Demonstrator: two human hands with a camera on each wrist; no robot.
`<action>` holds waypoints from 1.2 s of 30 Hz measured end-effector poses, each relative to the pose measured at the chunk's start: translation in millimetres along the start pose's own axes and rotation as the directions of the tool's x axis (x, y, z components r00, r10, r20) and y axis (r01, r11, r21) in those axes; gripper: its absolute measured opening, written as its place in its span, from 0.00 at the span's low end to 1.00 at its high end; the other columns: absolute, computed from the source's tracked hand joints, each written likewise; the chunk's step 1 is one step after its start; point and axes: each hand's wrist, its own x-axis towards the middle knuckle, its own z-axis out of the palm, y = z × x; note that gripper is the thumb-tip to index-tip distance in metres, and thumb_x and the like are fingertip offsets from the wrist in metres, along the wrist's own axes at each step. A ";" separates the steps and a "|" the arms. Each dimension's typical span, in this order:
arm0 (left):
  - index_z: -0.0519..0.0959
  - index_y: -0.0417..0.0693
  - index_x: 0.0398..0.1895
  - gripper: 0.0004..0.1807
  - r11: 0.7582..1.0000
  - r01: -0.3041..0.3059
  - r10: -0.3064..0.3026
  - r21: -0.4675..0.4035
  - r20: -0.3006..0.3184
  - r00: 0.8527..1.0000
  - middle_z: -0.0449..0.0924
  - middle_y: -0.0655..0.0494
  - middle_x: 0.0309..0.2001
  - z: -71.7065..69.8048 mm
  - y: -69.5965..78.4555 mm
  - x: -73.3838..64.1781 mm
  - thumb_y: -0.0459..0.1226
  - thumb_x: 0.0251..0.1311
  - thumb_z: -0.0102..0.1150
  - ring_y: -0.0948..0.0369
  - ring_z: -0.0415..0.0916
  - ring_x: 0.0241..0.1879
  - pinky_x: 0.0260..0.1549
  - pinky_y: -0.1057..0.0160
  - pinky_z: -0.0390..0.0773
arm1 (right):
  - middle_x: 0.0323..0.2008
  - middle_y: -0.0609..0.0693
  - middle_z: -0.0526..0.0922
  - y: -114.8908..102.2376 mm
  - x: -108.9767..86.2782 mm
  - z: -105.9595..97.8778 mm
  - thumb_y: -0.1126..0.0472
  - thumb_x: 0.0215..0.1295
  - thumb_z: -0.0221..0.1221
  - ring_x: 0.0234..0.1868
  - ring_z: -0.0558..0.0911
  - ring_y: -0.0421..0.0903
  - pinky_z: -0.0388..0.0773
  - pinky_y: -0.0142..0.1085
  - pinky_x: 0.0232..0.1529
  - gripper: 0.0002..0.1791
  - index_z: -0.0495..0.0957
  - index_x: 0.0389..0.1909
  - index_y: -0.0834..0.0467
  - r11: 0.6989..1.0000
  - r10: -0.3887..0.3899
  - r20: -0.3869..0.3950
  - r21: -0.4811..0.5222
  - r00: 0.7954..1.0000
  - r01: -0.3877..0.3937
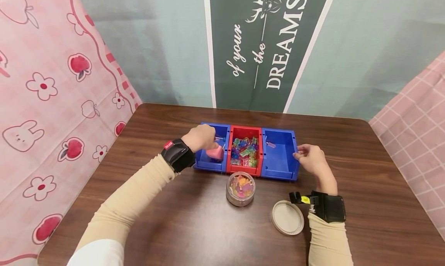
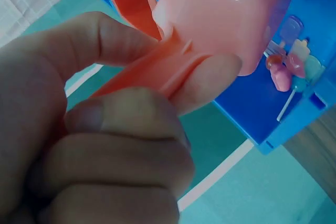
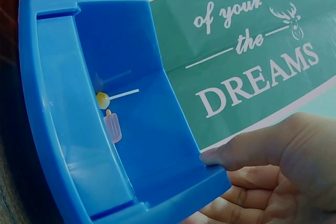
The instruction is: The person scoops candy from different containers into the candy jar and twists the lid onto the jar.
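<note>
My left hand (image 1: 201, 138) grips the handle of a pink scoop (image 1: 215, 152) over the left blue bin (image 1: 208, 165). In the left wrist view, several small candy-shaped charms (image 2: 298, 61) lie in that bin beside the scoop; whether the scoop holds anything is hidden. At the other end, my right hand (image 1: 313, 160) pinches the outer wall of the right blue bin (image 1: 278, 163), thumb on the rim and fingers outside. A yellow lollipop charm (image 3: 103, 100) and a pale purple popsicle charm (image 3: 113, 128) lie inside it.
Between the blue bins, a red bin (image 1: 259, 169) holds many colourful translucent pieces (image 1: 245, 148). In front stands a clear jar (image 1: 240, 200) of colourful pieces, and its whitish lid (image 1: 287, 217) lies to the right on the wooden table (image 1: 194, 227).
</note>
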 end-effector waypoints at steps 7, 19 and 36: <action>0.68 0.52 0.19 0.18 1.000 0.008 -0.008 -0.005 0.032 0.999 0.72 0.54 0.33 -7.7 -4.3 -2.9 0.50 0.57 0.62 0.58 0.70 0.34 0.31 0.62 0.70 | 0.39 0.72 0.82 -1.1 0.1 0.9 0.66 0.63 0.58 0.37 0.82 0.57 0.82 0.44 0.37 0.19 0.74 0.48 0.78 1.000 0.011 0.007 0.008 1.000 -0.011; 0.81 0.45 0.45 0.20 1.000 0.022 -0.020 -0.021 0.078 0.997 0.80 0.51 0.46 -1.4 -1.8 -5.0 0.50 0.58 0.62 0.56 0.75 0.43 0.45 0.55 0.81 | 0.40 0.72 0.82 -0.1 -0.9 0.6 0.65 0.64 0.57 0.37 0.82 0.57 0.82 0.43 0.37 0.19 0.74 0.49 0.78 1.000 0.013 0.011 0.005 1.000 -0.013; 0.80 0.43 0.23 0.21 0.998 0.039 -0.047 -0.044 -0.183 0.982 0.74 0.53 0.24 35.4 13.5 -31.6 0.52 0.61 0.60 0.59 0.72 0.25 0.31 0.54 0.85 | 0.39 0.71 0.82 2.2 0.6 0.1 0.65 0.64 0.57 0.36 0.82 0.55 0.78 0.34 0.33 0.19 0.74 0.48 0.77 1.000 0.022 0.020 0.021 1.000 -0.022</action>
